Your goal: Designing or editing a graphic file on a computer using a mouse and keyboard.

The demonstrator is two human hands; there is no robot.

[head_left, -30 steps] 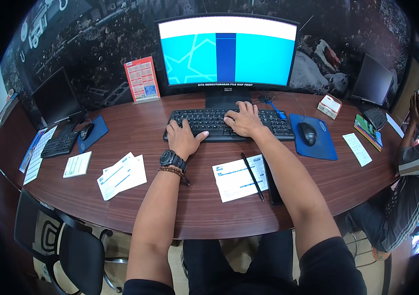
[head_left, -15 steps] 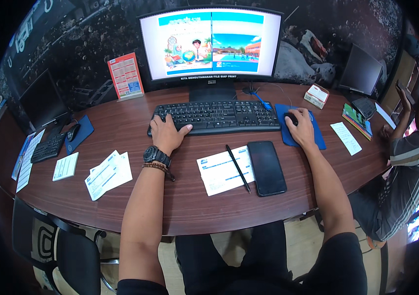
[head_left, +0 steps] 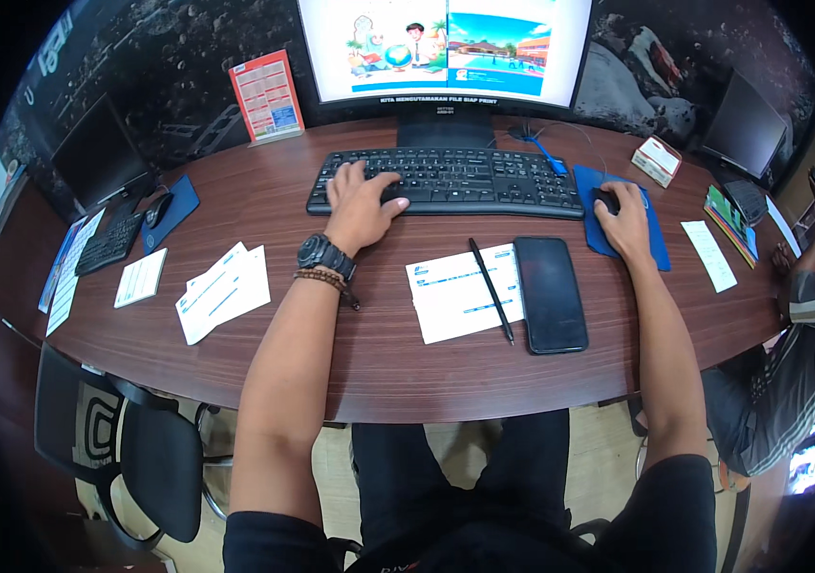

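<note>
My left hand (head_left: 362, 208) rests with spread fingers over the left part of a black keyboard (head_left: 470, 183); a dark watch and a beaded bracelet circle its wrist. Curved over a black computer mouse (head_left: 606, 199), my right hand (head_left: 627, 227) holds it on a blue mouse pad (head_left: 654, 246). Behind the keyboard, a lit monitor (head_left: 565, 57) displays two colourful pages, its top cut off by the frame. Between my forearms lie a black smartphone (head_left: 551, 296) and a white printed form (head_left: 448, 304) with a black pen (head_left: 493, 296) across it.
To the left are loose paper slips (head_left: 226, 291), a white pad (head_left: 141, 278), a second keyboard (head_left: 109, 243) and an orange desk calendar (head_left: 268, 95). At right stand a small box (head_left: 657, 159), a paper strip (head_left: 709, 256) and a seated person (head_left: 799, 372). An office chair (head_left: 150, 468) stands left.
The view has tilted down, so the desk sits higher and farther right in the picture. My left hand has shifted slightly right over the keys, fingers more spread. My right hand stays on the mouse.
</note>
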